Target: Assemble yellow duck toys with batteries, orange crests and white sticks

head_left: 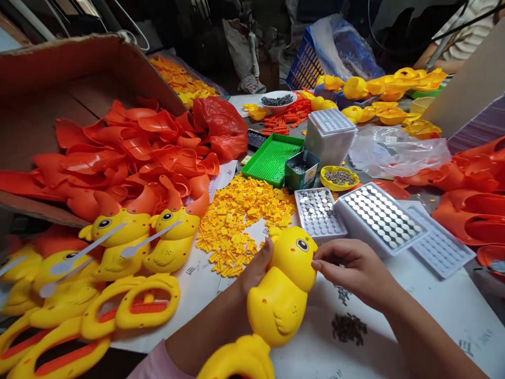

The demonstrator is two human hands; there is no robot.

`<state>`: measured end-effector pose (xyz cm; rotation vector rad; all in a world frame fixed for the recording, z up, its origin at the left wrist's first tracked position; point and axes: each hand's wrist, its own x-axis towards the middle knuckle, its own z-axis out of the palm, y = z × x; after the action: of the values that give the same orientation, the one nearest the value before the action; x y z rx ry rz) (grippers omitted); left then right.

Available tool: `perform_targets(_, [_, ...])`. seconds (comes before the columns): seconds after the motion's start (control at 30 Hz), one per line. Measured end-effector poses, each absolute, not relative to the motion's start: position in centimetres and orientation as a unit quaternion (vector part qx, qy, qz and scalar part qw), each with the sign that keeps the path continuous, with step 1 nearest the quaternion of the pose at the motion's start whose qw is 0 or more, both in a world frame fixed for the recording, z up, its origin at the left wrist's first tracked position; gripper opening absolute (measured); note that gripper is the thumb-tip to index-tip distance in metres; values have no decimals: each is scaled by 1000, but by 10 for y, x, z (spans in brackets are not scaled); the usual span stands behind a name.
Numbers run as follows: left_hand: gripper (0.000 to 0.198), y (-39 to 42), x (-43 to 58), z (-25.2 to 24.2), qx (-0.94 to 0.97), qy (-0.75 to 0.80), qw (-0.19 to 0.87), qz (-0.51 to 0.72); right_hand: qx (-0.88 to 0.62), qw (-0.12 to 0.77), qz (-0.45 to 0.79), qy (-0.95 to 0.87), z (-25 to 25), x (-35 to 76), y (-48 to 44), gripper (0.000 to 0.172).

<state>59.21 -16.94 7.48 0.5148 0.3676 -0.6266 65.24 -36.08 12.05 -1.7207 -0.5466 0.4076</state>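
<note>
A yellow plastic toy duck (278,305) with a looped handle leans upright in front of me, its printed eye to the right. My left hand (256,267) is closed around the back of its head, the thumb showing and the other fingers hidden behind it. With fingertips pinched together, my right hand (357,271) touches the front of the duck's face; whatever the pinch holds is too small to make out. Below that hand, small dark screws (349,329) lie in piles on the white paper. Button cells fill a white tray (382,216) just beyond it.
Finished-looking ducks with orange beaks (122,239) crowd the left, beside a cardboard box (98,63) of orange parts. Small yellow pieces (244,216) are heaped mid-table. A green tray (272,158), a screw tin (302,171) and a yellow bowl (339,178) stand behind. Another person's arm (442,62) shows far right.
</note>
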Motion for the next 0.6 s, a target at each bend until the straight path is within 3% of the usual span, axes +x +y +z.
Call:
perform_targets(0.2, [74,-172,586,90,278,181,903,-274,-725,624,247,-152,116,654,-361,13])
perform_targets(0.27, [73,-170,588,89,219,151,917,-296,-753,609,182,-171,114,656,-362,20])
perform_targets(0.33, [72,-167,591,85,178,141,930,-290,-827,524,19,-204,108,659,-362,25])
perform_targets(0.43, [80,-164,594,78,157,135,937,-283,-911,293,-174,-234,92,662,-357,34])
perform_targets(0.5, [82,-163,594,78,153,133,935,-292,-939,170,-194,-227,82,664,-352,39])
perform_targets(0.6, [72,-160,591,88,172,127,930,-300,-959,80,-186,-200,75,665,-345,43])
